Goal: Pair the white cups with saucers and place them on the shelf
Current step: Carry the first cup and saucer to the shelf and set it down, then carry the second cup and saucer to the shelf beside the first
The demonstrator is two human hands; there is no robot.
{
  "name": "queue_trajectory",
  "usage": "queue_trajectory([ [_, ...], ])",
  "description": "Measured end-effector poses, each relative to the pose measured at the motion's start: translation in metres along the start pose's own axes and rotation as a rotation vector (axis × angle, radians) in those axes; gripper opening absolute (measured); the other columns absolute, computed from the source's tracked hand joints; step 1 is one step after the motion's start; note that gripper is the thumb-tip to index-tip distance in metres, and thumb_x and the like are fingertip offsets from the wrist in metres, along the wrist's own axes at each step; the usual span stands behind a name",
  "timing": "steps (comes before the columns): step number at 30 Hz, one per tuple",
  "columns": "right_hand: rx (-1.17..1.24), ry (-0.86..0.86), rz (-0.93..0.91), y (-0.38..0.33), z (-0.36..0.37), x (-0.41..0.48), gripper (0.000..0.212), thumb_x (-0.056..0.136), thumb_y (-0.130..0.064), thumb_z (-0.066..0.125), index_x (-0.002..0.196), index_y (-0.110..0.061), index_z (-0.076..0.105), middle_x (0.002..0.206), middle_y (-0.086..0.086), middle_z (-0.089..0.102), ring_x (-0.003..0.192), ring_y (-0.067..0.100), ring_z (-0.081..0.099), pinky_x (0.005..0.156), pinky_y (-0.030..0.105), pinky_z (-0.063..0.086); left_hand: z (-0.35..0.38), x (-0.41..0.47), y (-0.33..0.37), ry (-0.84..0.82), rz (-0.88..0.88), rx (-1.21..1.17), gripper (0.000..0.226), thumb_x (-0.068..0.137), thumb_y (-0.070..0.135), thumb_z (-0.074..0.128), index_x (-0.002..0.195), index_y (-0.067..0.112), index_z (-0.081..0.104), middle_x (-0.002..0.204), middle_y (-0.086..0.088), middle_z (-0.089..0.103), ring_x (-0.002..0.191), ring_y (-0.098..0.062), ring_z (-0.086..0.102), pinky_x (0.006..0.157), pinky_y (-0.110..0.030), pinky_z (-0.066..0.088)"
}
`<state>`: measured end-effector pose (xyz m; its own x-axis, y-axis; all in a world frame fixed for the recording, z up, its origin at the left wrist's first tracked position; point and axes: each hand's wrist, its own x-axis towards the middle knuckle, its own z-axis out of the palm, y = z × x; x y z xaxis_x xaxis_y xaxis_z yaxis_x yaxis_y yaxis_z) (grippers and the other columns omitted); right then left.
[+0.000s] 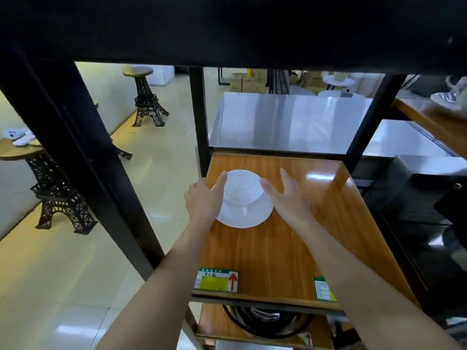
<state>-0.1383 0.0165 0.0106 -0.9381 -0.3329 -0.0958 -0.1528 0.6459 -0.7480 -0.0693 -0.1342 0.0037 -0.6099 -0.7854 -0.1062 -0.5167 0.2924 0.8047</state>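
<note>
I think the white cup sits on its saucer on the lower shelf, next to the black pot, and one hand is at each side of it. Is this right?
Not quite. In the head view the white cup sits on its saucer on the upper wooden shelf, not the lower one; the black pot is on the board beneath. The rest holds: the left hand and right hand are at its two sides.

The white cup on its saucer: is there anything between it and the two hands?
Nothing visible. The white ceramic cup sits on the round white saucer on the wooden shelf board. The left hand and right hand flank the pair, open, with only bare shelf nearby.
</note>
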Motion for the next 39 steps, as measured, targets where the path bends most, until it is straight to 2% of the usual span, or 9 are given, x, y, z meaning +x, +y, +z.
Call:
queue_trajectory([
  [6, -0.307, 0.15, -0.262, 0.021, -0.032, -0.057, 0.083, 0.083, -0.068, 0.038, 0.147, -0.042, -0.009, 0.162, -0.005, 0.002, 0.148, 0.016, 0.004, 0.117, 0.043, 0.003, -0.024, -0.059, 0.006, 0.07, 0.636, 0.211, 0.072, 0.085, 0.062, 0.045, 0.145, 0.022, 0.04, 0.152, -0.003, 0.039, 0.14, -0.021, 0.032, 0.113, -0.038, 0.026],
  [9, -0.36, 0.155, -0.323, 0.04, -0.049, -0.089, 0.088, 0.082, -0.069, 0.04, 0.144, -0.044, -0.016, 0.162, -0.003, -0.001, 0.148, 0.016, 0.003, 0.117, 0.041, 0.0, -0.024, -0.083, -0.001, 0.06, 0.702, 0.334, 0.081, 0.078, 0.067, 0.033, 0.145, 0.022, 0.039, 0.151, -0.003, 0.04, 0.14, -0.023, 0.033, 0.114, -0.038, 0.024],
  [14, -0.38, 0.178, -0.35, 0.072, -0.077, -0.151, 0.087, 0.081, -0.071, 0.04, 0.137, -0.049, -0.023, 0.162, -0.004, -0.003, 0.148, 0.016, 0.002, 0.118, 0.041, 0.0, -0.006, -0.142, -0.011, -0.005, 0.692, 0.326, 0.085, 0.074, 0.072, 0.033, 0.146, 0.028, 0.036, 0.153, 0.002, 0.037, 0.143, -0.018, 0.029, 0.117, -0.038, 0.02],
  [18, -0.4, 0.264, -0.375, 0.11, -0.101, -0.216, 0.088, 0.078, -0.073, 0.036, 0.149, -0.039, -0.004, 0.16, 0.006, 0.018, 0.145, 0.022, 0.022, 0.116, 0.043, 0.013, 0.011, -0.209, -0.019, -0.097, 0.721, 0.317, 0.083, 0.075, 0.073, 0.033, 0.145, 0.029, 0.036, 0.152, 0.001, 0.039, 0.141, -0.022, 0.032, 0.113, -0.043, 0.028],
  [23, -0.473, 0.323, -0.231, 0.184, -0.138, -0.302, 0.087, 0.078, -0.074, 0.03, 0.15, -0.036, -0.001, 0.159, 0.006, 0.022, 0.143, 0.023, 0.027, 0.115, 0.042, 0.018, 0.048, -0.308, -0.028, -0.186, 0.866, 0.326, 0.077, 0.08, 0.068, 0.037, 0.142, 0.022, 0.044, 0.146, -0.004, 0.048, 0.134, -0.025, 0.042, 0.11, -0.044, 0.034],
  [28, -0.517, 0.467, -0.025, 0.259, -0.174, -0.392, 0.084, 0.077, -0.072, 0.039, 0.146, -0.024, 0.029, 0.138, 0.015, 0.054, 0.122, 0.031, 0.057, 0.097, 0.049, 0.043, 0.1, -0.407, -0.023, -0.374, 0.986, 0.325, 0.084, 0.078, 0.074, 0.032, 0.143, 0.023, 0.042, 0.148, -0.004, 0.045, 0.138, -0.024, 0.039, 0.113, -0.046, 0.031],
  [32, -0.529, 0.598, 0.185, 0.308, -0.213, -0.471, 0.085, 0.075, -0.07, 0.045, 0.146, -0.025, 0.033, 0.139, 0.015, 0.053, 0.122, 0.029, 0.056, 0.097, 0.046, 0.042, 0.147, -0.483, 0.0, -0.559, 1.191, 0.302, 0.079, 0.077, 0.069, 0.038, 0.139, 0.021, 0.047, 0.143, -0.005, 0.051, 0.132, -0.026, 0.046, 0.108, -0.046, 0.036],
  [36, -0.533, 0.75, 0.466, 0.345, -0.246, -0.562, 0.089, 0.074, -0.078, 0.031, 0.147, -0.027, 0.03, 0.139, 0.013, 0.053, 0.121, 0.029, 0.056, 0.094, 0.042, 0.042, 0.186, -0.572, 0.026, -0.743, 1.342, 0.291, 0.083, 0.074, 0.071, 0.034, 0.139, 0.021, 0.048, 0.144, -0.003, 0.05, 0.134, -0.023, 0.043, 0.111, -0.041, 0.03],
  [39, -0.543, 0.828, 0.618, 0.366, -0.265, -0.627, 0.09, 0.073, -0.075, 0.032, 0.149, -0.028, 0.023, 0.145, 0.013, 0.046, 0.126, 0.03, 0.051, 0.097, 0.041, 0.037, 0.208, -0.637, 0.037, -0.875, 1.451, 0.202, 0.08, 0.076, 0.068, 0.039, 0.136, 0.017, 0.052, 0.138, -0.008, 0.056, 0.127, -0.028, 0.05, 0.108, -0.044, 0.038],
])
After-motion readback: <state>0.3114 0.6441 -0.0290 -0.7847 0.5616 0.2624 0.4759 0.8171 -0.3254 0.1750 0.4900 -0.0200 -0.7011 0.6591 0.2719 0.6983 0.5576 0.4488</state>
